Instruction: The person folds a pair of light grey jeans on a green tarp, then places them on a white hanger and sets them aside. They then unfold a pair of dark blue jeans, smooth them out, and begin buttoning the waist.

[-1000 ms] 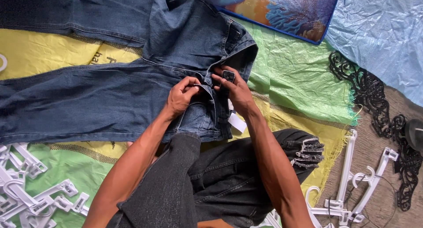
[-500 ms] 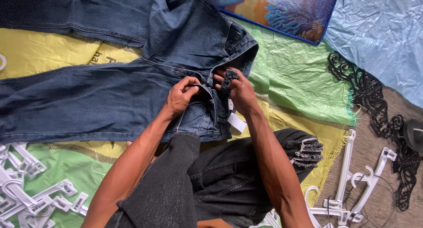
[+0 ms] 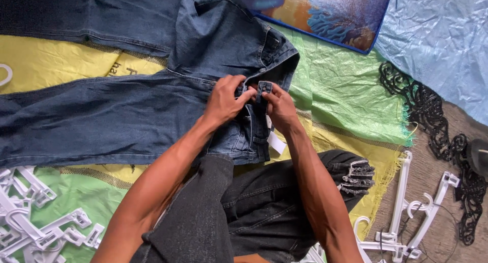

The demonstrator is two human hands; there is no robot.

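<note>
Head view | blue jeans flat (waistband rumpled) | both hands pinching waistband

Soft, even daylight, bright throughout; no hard shadows. Faint shade under forearms on blue jeans, darker in folds beside waistband. Mild sheen on crinkled pale blue sheet far right of jeans. Focus sharp at centre; slight softness and wide-angle stretch toward frame corners.
</note>
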